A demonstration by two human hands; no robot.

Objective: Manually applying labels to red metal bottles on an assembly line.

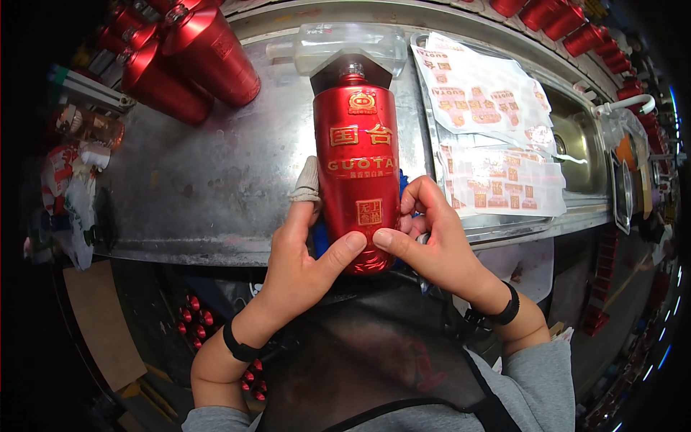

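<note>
A shiny red bottle [360,151] with gold lettering and emblems lies tilted over the near edge of the metal table, its neck pointing away from me. My left hand [306,241] grips its lower left side, thumb on the front near the base; a whitish cloth finger cover wraps one fingertip. On the other side, my right hand [432,230] holds the lower part with curled fingers, its thumb close to the left one. Blue material [319,237] shows behind the bottle. Its neck lies over a dark angular support [385,72], in front of a clear glass bottle [353,43] lying sideways.
Several red bottles [212,61] stand at the far left of the metal table [187,180]. To the right, sheets with red and gold decals [489,101] lie beside a metal sink [583,151] with a white tap [630,104]. More red bottles [561,21] line the far right.
</note>
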